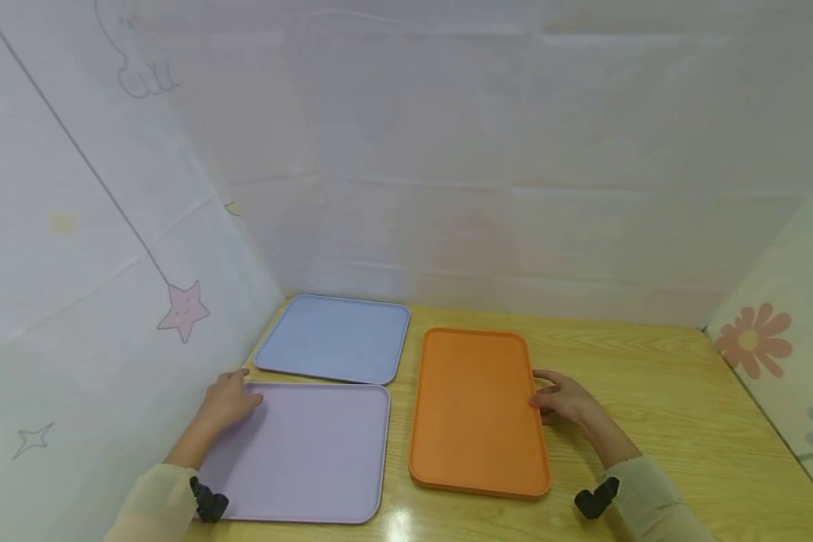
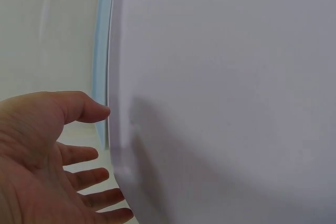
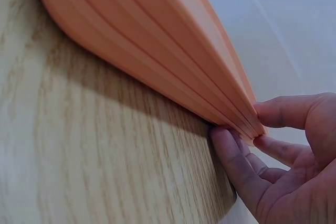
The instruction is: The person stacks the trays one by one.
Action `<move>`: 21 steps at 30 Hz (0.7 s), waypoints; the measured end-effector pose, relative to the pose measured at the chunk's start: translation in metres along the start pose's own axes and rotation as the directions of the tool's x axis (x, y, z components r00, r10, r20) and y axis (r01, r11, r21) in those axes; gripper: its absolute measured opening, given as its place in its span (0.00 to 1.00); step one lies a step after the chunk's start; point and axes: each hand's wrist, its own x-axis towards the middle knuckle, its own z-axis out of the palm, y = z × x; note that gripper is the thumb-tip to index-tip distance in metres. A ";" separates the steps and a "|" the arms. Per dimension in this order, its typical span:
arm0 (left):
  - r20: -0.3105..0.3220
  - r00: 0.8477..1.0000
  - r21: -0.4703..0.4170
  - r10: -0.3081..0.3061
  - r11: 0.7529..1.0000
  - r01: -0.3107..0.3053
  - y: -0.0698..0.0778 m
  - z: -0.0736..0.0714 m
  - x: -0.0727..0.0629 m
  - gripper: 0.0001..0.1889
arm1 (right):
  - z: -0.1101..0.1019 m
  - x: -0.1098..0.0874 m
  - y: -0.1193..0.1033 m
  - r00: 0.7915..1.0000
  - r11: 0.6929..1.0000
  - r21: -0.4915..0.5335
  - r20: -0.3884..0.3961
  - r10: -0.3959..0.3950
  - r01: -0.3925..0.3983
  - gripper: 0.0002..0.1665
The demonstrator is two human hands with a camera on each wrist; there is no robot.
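Observation:
Beside the right long edge of the orange trays (image 1: 481, 421), which look stacked, my right hand (image 1: 565, 399) pinches the rim. In the right wrist view the thumb lies at the top of the ridged orange side (image 3: 152, 40), and other fingers (image 3: 228, 145) curl against its lower part. My left hand (image 1: 226, 403) is at the far left corner of the purple tray (image 1: 318, 452). Its fingers (image 2: 92, 177) are spread and loosely extended along the tray's edge, with the thumb at the rim. Whether the left fingertips touch it, I cannot tell.
A blue tray (image 1: 335, 339) lies behind the purple one, close to its far edge. All trays rest on a wood-grain table (image 1: 650, 391). Pale patterned sheets (image 1: 447, 150) hang at the back and both sides.

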 end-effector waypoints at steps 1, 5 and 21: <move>0.006 1.000 0.002 -0.012 1.000 0.012 -0.002 0.001 0.000 0.38 | 0.000 0.000 0.000 1.000 1.000 0.003 -0.001 0.000 0.000 0.46; 0.022 0.999 0.009 -0.040 0.999 0.040 -0.008 0.002 0.001 0.40 | 0.000 -0.001 0.000 1.000 1.000 -0.002 0.007 -0.010 0.010 0.46; 0.027 0.999 0.086 -0.035 0.996 0.033 -0.018 0.001 -0.004 0.38 | -0.001 -0.001 0.002 1.000 1.000 0.008 0.015 -0.027 0.027 0.47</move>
